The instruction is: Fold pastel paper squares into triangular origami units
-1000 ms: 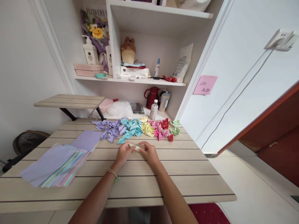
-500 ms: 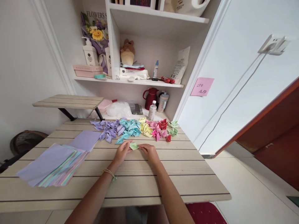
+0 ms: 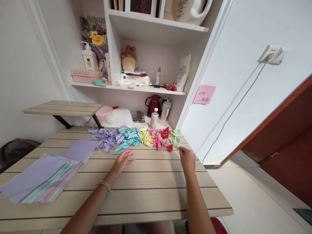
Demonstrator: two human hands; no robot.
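Holds the left hand (image 3: 123, 160) relaxed and open near the middle of the surface (image 3: 146, 185), fingers loosely spread and gripping nothing, just short of the blue folded papers (image 3: 133, 136). Reaches the right hand (image 3: 188, 159) toward the far right corner, close to the right edge, fingers bent inward, fingertips just beside the nearer of the light green folded papers (image 3: 175, 142). Cannot tell the gap between thumb and fingers there, nor any hold on the green paper.

Shows a band of folded pieces along the far edge: purple folded papers (image 3: 106, 143) toward the far left corner, then blue, yellow folded papers (image 3: 146, 139), pink folded papers (image 3: 158, 142) mixed with red folded papers (image 3: 165, 132), and green nearest the far right corner.

Has a fanned stack of coloured sheets (image 3: 36, 178) by the left edge, with a flat purple sheet (image 3: 79, 149) just beyond, toward the far edge. Wears a bracelet (image 3: 104, 185) on the left wrist. Includes a clear bottle (image 3: 154, 120) just past the far edge.
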